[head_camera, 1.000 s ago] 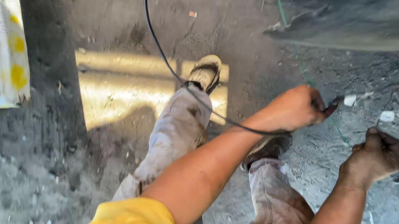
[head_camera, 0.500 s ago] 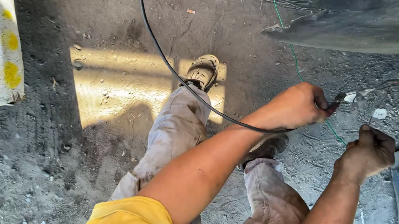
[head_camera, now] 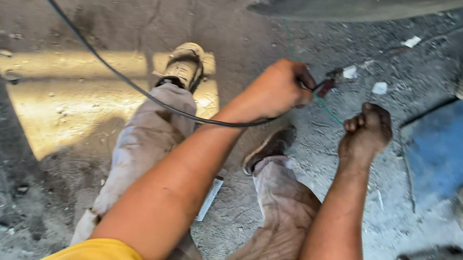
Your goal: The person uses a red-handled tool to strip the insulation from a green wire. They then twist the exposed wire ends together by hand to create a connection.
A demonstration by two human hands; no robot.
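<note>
1. Head view looks down on a seated person's two bare arms and dusty trousers, legs stretched over the concrete floor [head_camera: 60, 99].
2. Left hand [head_camera: 280, 89] is curled into a fist around a black cable [head_camera: 110, 70], fingers wrapped tight about it near its end.
3. From that fist the cable runs back along the left forearm, sags in a shallow curve over the left knee, then climbs up and away to the frame's upper left corner. Its long axis thus lies on a diagonal, upper left down to the hand.
4. At the hand's far side a short stub with a dark reddish tip [head_camera: 326, 87] pokes out toward the right.
5. Right hand [head_camera: 368, 131] is also balled shut, just beside and slightly below the left one; what it grips, if anything, I cannot tell. A thin green wire [head_camera: 327, 107] passes between the two fists.
6. Left hand is the nearer to the cable end; the right sits a short way off, apart from it.
</note>
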